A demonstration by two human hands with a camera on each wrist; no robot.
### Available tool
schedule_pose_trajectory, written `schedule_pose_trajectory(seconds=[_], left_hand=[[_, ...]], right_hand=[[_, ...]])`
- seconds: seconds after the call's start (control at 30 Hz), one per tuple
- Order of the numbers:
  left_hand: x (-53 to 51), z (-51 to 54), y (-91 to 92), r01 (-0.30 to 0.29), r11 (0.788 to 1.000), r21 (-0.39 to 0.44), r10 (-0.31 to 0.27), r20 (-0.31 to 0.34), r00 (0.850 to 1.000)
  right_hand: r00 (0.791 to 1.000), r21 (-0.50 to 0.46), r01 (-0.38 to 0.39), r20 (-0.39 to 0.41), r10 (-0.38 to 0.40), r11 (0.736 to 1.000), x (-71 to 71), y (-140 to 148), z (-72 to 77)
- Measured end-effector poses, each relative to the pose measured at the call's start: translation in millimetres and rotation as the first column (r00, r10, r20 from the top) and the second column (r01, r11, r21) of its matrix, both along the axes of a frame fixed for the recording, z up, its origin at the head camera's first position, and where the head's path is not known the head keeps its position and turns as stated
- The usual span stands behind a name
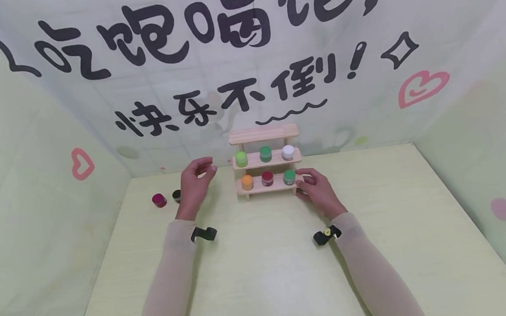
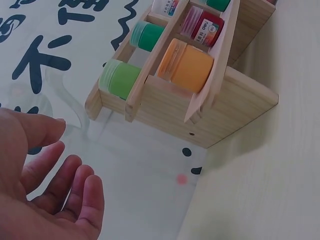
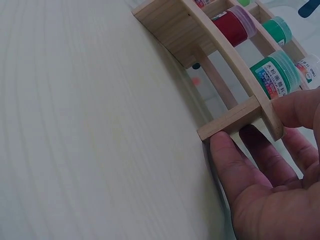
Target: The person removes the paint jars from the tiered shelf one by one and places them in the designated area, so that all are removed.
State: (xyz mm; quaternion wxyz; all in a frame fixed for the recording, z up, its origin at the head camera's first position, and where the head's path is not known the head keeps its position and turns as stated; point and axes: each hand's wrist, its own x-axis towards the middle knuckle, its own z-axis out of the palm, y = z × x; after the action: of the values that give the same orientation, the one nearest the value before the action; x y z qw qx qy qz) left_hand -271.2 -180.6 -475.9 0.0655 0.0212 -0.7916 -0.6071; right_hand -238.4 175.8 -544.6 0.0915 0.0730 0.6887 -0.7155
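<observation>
A small tiered wooden rack [image 1: 266, 188] stands against the back wall. Its lower tier carries an orange paint jar [image 2: 186, 66], a dark red paint jar [image 3: 234, 26] and a green paint jar [image 3: 275, 75]. On the middle tier sit a light green jar [image 2: 120, 79], another green jar [image 1: 265, 153] and a white jar [image 1: 288, 152]. My right hand [image 1: 316, 190] grips the rack's right end, thumb by the lower shelf's tip and fingers against the leg. Left of the rack, my left hand [image 1: 195, 185] hovers with loosely bent fingers, holding nothing.
On the table left of my left hand are a magenta jar [image 1: 159, 200] and a dark jar [image 1: 177, 196], partly hidden by that hand. A printed cloth [image 1: 182, 74] hangs directly behind the rack. The rack's top tier [image 1: 263, 135] carries no jars.
</observation>
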Motion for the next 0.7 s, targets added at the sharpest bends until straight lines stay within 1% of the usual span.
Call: schedule_pose_trajectory(seconds=[0.23, 0.37, 0.57, 0.7], left_hand=[[-4.4, 0.6, 18.1, 0.013, 1.0, -0.022, -0.012, 0.002, 1.0], [-6.5, -0.3, 26.9, 0.032, 0.999, -0.008, -0.032, 0.002, 0.999], [-9.2, -1.8, 38.0, 0.045, 0.999, -0.017, -0.045, 0.012, 0.999], [-10.6, -4.0, 43.8, 0.067, 0.998, -0.01, -0.067, 0.01, 0.998]], right_hand=[[1.0, 0.006, 0.008, 0.005, -0.008, 1.0, 1.1, 0, 1.2], [1.0, 0.005, 0.006, 0.002, -0.006, 1.0, 1.5, -1, 0.8], [1.0, 0.0, 0.006, 0.01, -0.006, 1.0, 1.1, -1, 1.6], [1.0, 0.006, 0.003, 0.011, -0.003, 1.0, 1.9, 0, 2.2]])
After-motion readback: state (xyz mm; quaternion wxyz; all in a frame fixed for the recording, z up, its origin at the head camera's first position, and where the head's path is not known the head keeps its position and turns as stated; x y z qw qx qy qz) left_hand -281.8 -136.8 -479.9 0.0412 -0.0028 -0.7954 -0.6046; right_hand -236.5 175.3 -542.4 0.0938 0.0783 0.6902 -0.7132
